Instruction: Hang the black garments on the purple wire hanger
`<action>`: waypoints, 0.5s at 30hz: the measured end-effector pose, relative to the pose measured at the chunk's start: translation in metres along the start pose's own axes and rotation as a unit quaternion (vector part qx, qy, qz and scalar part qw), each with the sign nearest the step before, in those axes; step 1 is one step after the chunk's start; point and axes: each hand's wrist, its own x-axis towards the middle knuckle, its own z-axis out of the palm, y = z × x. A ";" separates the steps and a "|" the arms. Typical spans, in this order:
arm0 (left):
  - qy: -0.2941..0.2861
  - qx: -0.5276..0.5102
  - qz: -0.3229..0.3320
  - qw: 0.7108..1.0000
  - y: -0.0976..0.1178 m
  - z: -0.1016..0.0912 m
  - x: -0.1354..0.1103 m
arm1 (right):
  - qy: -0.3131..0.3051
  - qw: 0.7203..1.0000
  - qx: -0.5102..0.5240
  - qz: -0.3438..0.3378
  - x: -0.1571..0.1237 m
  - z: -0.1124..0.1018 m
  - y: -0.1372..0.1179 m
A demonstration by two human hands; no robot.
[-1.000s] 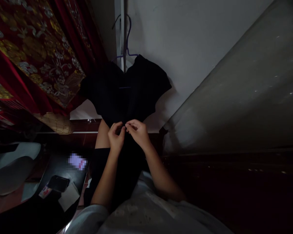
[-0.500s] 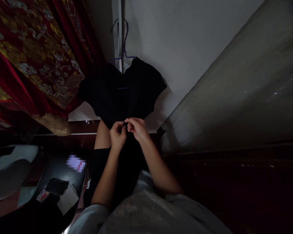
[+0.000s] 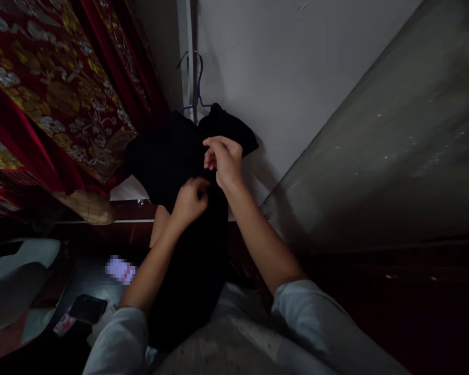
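A black garment (image 3: 156,156) hangs in front of me on a thin purple hanger (image 3: 200,86). My left hand (image 3: 190,200) is curled over the front of the garment, its fingertips smeared by motion and seemingly closed on the dark cloth. Higher and to the right, my right hand (image 3: 229,161) has bent fingers drawn together at the garment's upper front. Whatever is pinched between those fingertips is too dark to make out apart from the cloth. The garment's lower part merges with black fabric over my lap.
Red embroidered cloth (image 3: 66,94) hangs at the left. A plastic-like sheet (image 3: 359,156) slants along the wall at the right. On a dark surface at lower left lie a black phone-like object (image 3: 88,308) and a blurred-out pale item (image 3: 120,269). A grey chair-like shape (image 3: 15,291) stands beyond.
My hands, earlier close together at the garment's lower front, have moved apart. The right rose clearly, the left shifted slightly up. The garment's right side has drawn inward.
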 end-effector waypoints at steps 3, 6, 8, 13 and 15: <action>0.089 -0.020 0.086 0.992 0.026 -0.038 0.050 | -0.019 0.999 -0.014 -0.024 -0.012 -0.005 0.000; 0.104 0.011 0.139 0.985 0.034 -0.057 0.085 | -0.031 0.998 -0.026 -0.037 -0.008 -0.009 -0.010; 0.093 0.028 0.149 0.984 0.032 -0.055 0.098 | -0.042 0.997 -0.047 -0.050 -0.003 -0.010 -0.015; 0.121 0.004 0.150 0.981 0.029 -0.054 0.112 | -0.004 0.984 -0.151 -0.097 0.010 -0.007 0.006; 0.170 -0.004 0.144 0.975 0.026 -0.075 0.117 | 0.007 0.978 -0.198 -0.065 0.008 -0.005 0.024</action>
